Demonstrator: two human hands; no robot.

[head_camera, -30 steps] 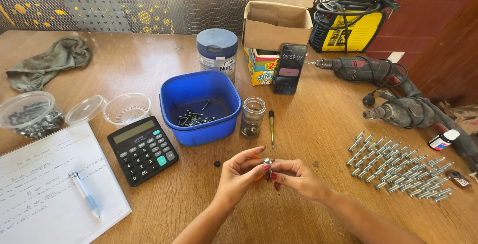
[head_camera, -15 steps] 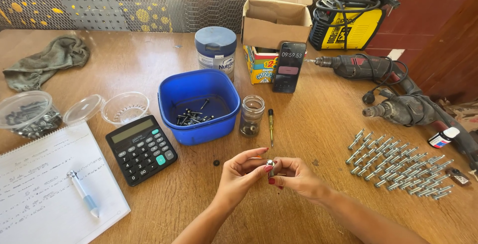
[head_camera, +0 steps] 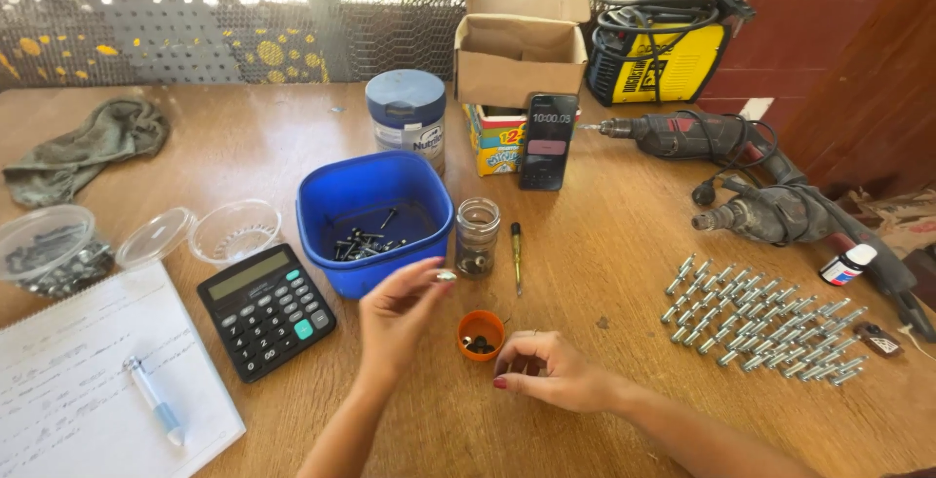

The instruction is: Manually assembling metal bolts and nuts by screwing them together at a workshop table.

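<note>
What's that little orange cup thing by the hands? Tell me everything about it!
The orange cup is small, round and shallow, and looks like a plastic cap. It sits upright and open on the wooden table, with a few small dark bits inside. The right hand rests close beside it; the left hand is just left of it. Whether either hand touches it is unclear.

Bright daylight through rear mesh, soft shadows, sharp focus, bowed edges.

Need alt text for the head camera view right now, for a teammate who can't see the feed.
Over a wooden table, the left hand pinches a small metal part beside a blue tub of screws, while the right hand rests by a small orange cap. A calculator, a glass jar and rows of bolts lie around.
</note>
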